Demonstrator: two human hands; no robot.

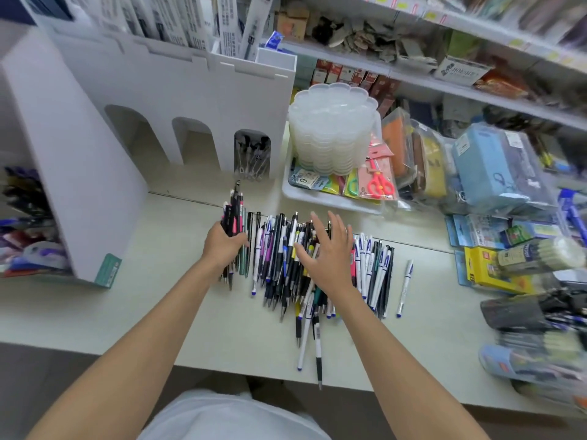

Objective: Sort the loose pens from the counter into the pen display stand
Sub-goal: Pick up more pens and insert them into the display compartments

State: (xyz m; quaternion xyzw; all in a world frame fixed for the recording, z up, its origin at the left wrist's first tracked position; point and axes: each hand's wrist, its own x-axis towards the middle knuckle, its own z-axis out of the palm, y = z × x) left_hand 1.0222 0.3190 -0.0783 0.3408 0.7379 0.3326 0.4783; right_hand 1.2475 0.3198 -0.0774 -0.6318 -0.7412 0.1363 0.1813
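Counter [127, 312]: one pen pile [286, 268], one bundle [234, 214]

The pens [276, 274] had smooth, glossy plastic barrels, a few ending in what looked like shiny metal tips, and the tabletop [143, 319] under them was a pale, smooth, matt surface like laminate. The display stand [178, 90] looked like plain white board with a flat, matt finish, while the stack of trays [330, 131] was frosted, translucent plastic with a soft sheen. The scissors [379, 184] had bright, glossy plastic handles inside a clear packet, and the blue pouch [489, 173] sat in clear, shiny, crinkled plastic wrap.
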